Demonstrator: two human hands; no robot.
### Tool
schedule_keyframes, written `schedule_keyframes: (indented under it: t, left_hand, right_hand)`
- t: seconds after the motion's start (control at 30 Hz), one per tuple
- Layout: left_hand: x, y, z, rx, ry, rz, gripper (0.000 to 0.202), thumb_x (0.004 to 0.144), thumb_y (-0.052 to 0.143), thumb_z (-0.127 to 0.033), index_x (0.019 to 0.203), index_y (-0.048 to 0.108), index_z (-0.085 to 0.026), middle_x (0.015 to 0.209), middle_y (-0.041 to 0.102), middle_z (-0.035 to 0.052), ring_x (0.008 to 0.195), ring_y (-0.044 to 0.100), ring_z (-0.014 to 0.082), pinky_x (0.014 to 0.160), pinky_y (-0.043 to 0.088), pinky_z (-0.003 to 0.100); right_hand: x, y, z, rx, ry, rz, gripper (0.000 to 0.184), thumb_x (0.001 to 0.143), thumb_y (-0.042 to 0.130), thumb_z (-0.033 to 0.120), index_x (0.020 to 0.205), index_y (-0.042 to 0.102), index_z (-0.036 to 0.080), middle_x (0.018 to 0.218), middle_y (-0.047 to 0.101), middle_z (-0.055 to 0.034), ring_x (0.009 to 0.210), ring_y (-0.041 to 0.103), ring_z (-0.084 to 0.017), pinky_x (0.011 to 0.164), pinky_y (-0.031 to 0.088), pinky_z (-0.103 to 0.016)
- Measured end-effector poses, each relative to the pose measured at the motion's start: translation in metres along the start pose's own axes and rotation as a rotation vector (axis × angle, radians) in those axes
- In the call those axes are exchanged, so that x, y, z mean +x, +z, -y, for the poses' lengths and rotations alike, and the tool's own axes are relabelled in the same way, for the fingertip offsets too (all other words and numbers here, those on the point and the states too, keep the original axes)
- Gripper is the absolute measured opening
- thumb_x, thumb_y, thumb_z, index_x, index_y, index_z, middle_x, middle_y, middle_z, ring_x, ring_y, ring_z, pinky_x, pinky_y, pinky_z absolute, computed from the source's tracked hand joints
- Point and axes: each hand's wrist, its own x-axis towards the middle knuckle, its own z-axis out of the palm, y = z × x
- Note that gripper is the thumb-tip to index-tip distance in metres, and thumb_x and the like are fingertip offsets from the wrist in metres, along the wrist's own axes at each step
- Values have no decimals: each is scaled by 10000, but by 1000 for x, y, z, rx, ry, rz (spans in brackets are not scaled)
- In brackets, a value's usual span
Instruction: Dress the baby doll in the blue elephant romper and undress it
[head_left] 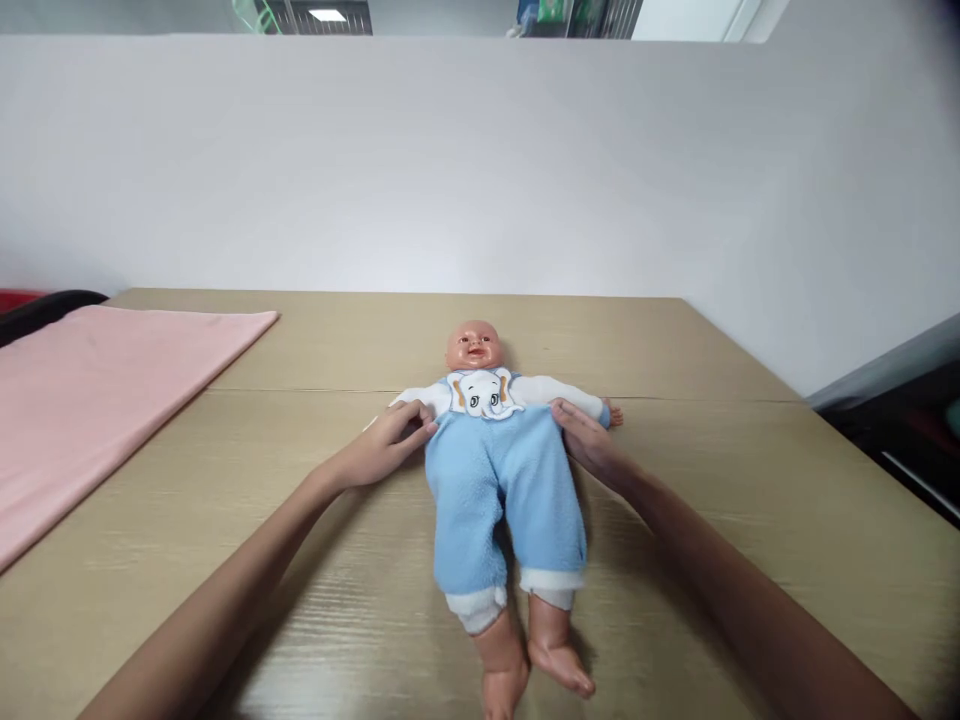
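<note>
A baby doll (475, 345) lies on its back on the wooden table, head toward the wall and bare feet toward me. It wears a white-sleeved top with an elephant face (484, 393) on the chest and fleecy light-blue trousers (469, 500) with white cuffs. At the left side of the waist, my left hand (391, 440) pinches the trousers' edge between thumb and fingers. My right hand (592, 438) grips the opposite side of the waist, its thumb hidden from view. Beyond it, the doll's small hand (615, 414) sticks out of the sleeve.
A pink cloth (112, 400) covers the left part of the table (300, 560). Behind the table stands a white wall (450, 170). Dark objects sit past the table's right edge, and a black curved edge (52, 312) shows at far left.
</note>
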Motion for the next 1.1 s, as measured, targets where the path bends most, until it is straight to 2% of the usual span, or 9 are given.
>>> schedule_keyframes:
  t: [0.17,0.37,0.47,0.57,0.73,0.87,0.93,1.0,1.1]
  left_hand:
    - [0,5,6,-168,-59,-52,334,1129,463,-539,980,538,-249,919,530,0,876,501,215,868,465,362]
    - [6,15,5,-264,-165,-125,303,1099,470,-537,980,502,-259,786,457,-46,704,421,181,695,407,318]
    - [11,19,6,-121,-187,-172,281,1098,455,-511,1002,535,-259,787,530,-28,745,501,210,735,431,340]
    - [14,25,8,37,-141,-209,258,1104,438,-483,1020,543,-263,888,656,16,858,615,252,868,480,399]
    - [7,33,6,378,-92,-210,262,1130,388,-447,1010,526,-259,936,732,71,919,679,311,1076,447,547]
    - [-7,34,-5,610,-125,-157,335,1127,347,-437,912,532,-258,977,736,152,1034,655,405,998,454,581]
    - [-10,36,-9,455,-187,-127,259,1098,385,-415,930,514,-264,899,692,104,918,642,355,907,480,515]
    - [-10,42,-10,148,-262,-110,240,1074,431,-457,940,496,-269,849,628,44,829,603,291,831,488,441]
    - [-8,58,-7,-313,-319,-218,332,1056,482,-580,947,511,-268,897,584,17,854,563,243,804,498,378]
  right_hand:
    - [5,-2,-10,70,33,-47,449,894,730,688,1064,605,291,1001,706,-24,929,675,-260,860,576,-390]
    - [5,2,-18,-94,-83,-120,380,891,718,587,1109,639,286,1122,687,-44,1082,647,-268,1045,515,-406]
    - [3,6,-21,-230,-145,-150,255,928,674,464,1105,656,281,1156,693,-65,1122,617,-285,1124,465,-446]
    - [2,9,-23,-342,-186,-169,143,924,622,357,1041,639,278,1112,694,-76,1127,595,-305,1145,445,-481]
    - [1,7,-22,-438,-218,-172,72,914,573,321,853,584,284,992,669,-86,1075,573,-328,1110,447,-510]
    - [-3,9,-20,-420,-187,-193,89,907,630,352,858,617,279,983,699,-92,1057,591,-343,1085,452,-515]
    - [-5,11,-19,-369,-144,-207,137,939,634,407,893,619,279,938,701,-67,967,615,-320,1004,489,-483]
    - [-8,16,-19,-300,-97,-224,201,979,620,479,937,619,283,929,711,-44,911,632,-297,942,514,-448]
    - [-9,22,-19,-184,-45,-246,274,1008,607,566,1007,643,294,1052,752,-40,1022,675,-296,994,537,-424]
